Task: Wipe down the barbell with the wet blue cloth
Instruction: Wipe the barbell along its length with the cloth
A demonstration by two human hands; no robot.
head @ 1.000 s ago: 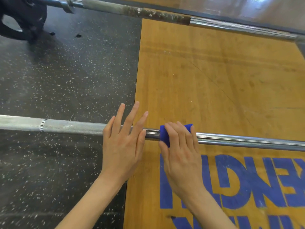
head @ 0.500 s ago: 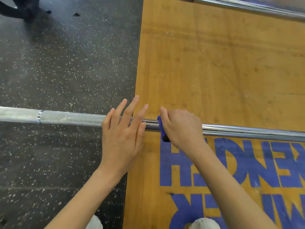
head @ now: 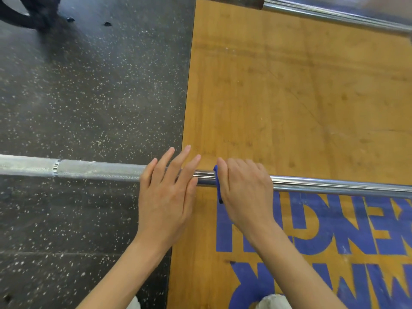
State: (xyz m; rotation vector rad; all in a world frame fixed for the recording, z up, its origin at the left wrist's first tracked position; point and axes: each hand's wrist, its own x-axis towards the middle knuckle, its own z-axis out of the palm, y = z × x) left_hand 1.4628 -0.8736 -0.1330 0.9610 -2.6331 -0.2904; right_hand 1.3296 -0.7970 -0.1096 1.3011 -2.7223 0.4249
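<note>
Across the floor, low in the view: the barbell point(head: 334, 186) lies from the left edge to the right edge, crossing the seam where the black speckled rubber floor point(head: 89, 85) meets the wooden platform point(head: 289, 85).
Barbell, left stretch: dull, pale grey and knurled over the rubber, with a narrow bright ring point(head: 55, 168) cut into it near the left edge.
Barbell, right stretch: smooth, polished chrome over the wood, catching long streaks of light.
Left hand point(head: 166, 197): laid flat on top of the bar at the seam, fingers straight and slightly spread, gripping nothing, fingertips reaching past the bar onto the platform's edge.
Right hand point(head: 243, 188): just beside the left one, fingers curled over the bar and clamped on the blue cloth point(head: 218, 184).
Blue cloth: wrapped round the bar under the right palm; only a thin, deep-blue edge shows at the thumb side, so whether it is wet cannot be told.
Platform: honey-coloured boards with large blue block letters point(head: 323, 230) painted near the bottom right corner, upside down to the camera.
Top right corner: a second bar point(head: 334, 15) runs along the platform's far edge, chrome with a darker, rusty-looking section toward its left.
</note>
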